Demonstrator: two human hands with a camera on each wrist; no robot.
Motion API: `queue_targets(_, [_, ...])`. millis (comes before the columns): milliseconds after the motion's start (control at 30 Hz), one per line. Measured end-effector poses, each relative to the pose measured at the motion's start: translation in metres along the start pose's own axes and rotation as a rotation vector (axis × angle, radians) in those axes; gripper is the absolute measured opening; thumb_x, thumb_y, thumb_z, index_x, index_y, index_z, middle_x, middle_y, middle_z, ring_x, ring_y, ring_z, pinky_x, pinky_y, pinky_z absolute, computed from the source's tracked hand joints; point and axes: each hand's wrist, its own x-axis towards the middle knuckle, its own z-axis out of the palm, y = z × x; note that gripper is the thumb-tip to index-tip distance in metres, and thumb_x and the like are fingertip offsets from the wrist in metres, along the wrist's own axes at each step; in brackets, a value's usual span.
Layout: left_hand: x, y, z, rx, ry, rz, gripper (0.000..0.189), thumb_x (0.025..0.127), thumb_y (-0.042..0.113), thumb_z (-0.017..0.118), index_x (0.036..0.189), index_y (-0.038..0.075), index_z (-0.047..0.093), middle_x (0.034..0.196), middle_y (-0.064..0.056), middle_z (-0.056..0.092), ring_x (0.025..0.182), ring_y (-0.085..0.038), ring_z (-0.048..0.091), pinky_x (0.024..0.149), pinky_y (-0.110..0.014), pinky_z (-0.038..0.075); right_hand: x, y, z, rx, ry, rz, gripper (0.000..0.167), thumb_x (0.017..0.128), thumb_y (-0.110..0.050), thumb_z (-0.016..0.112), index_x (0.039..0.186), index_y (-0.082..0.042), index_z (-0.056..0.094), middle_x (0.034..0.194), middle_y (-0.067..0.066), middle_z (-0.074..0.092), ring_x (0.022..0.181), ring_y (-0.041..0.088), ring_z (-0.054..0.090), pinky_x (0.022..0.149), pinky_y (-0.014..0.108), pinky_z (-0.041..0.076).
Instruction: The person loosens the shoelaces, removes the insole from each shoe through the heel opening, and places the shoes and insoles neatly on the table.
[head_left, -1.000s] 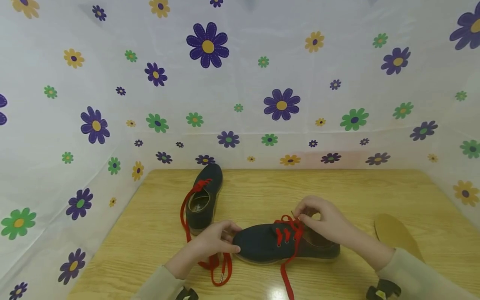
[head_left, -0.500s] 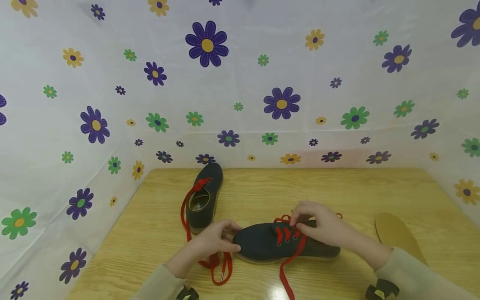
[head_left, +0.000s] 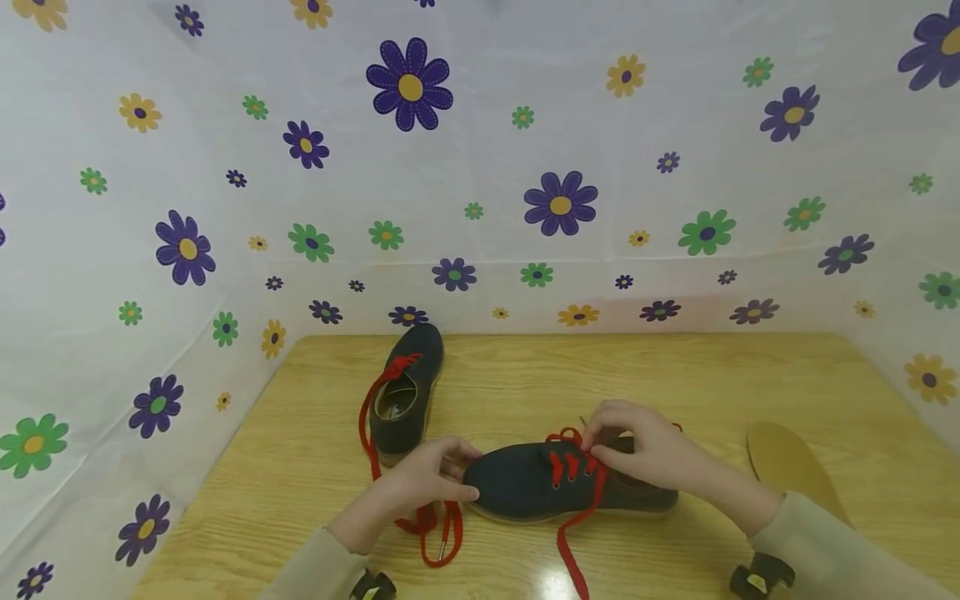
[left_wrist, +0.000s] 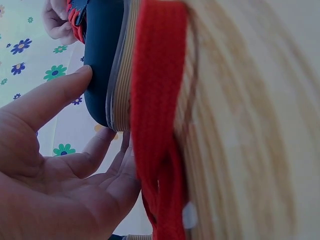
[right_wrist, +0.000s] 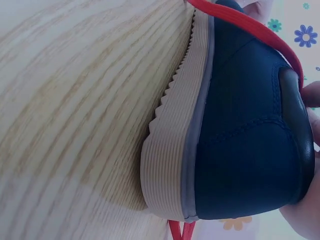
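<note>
A navy shoe (head_left: 517, 483) with a pale ribbed sole lies lengthwise on the table, toe to the left. My left hand (head_left: 420, 483) holds its toe; in the left wrist view the thumb (left_wrist: 75, 80) touches the upper and the fingers reach round the sole's end. At the top eyelets, my right hand (head_left: 645, 446) pinches the red shoelace (head_left: 588, 468) between thumb and fingers. One lace strand trails down over the shoe's near side onto the table. The heel (right_wrist: 240, 170) fills the right wrist view, where my right fingertips are mostly hidden.
A matching navy shoe (head_left: 426, 346) stands behind my left hand, its red lace (head_left: 365, 417) hanging down to the table. A tan insole (head_left: 791, 471) lies on the wooden table (head_left: 300, 483) at right. Flower-printed sheeting (head_left: 480, 150) encloses the back and sides.
My right hand has moved slightly down and left, closer to the eyelets, and now covers more of the shoe's opening. My left hand stays at the toe.
</note>
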Motion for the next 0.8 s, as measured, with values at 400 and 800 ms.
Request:
queue_targets(400, [0.0000,0.0005,0.0002,-0.004,0.005,-0.003,0.047,0.088,0.001,0.083,0.131,-0.004,0.065,0.119,-0.017,0.071,0.100,-0.017,0.068,0.088,-0.034,0.060,-0.0002,0.0048,-0.0003,-0.056,0.003,-0.024,0.020,0.094,0.000,0.077,0.100,-0.019,0.080,0.103,-0.001,0.071,0.097,0.010,0.062,0.085,0.029,0.056])
queue_targets(800, [-0.0006,0.0006,-0.0002,-0.011,-0.001,-0.003,0.048,0.088,0.001,0.082,0.132,-0.005,0.064,0.119,-0.018,0.071,0.101,-0.018,0.069,0.089,-0.035,0.060,0.0003,0.0032,0.0021,0.020,0.025,0.079,0.012,0.101,-0.001,0.069,0.102,-0.013,0.070,0.103,0.002,0.069,0.090,0.003,0.063,0.083,0.025,0.057])
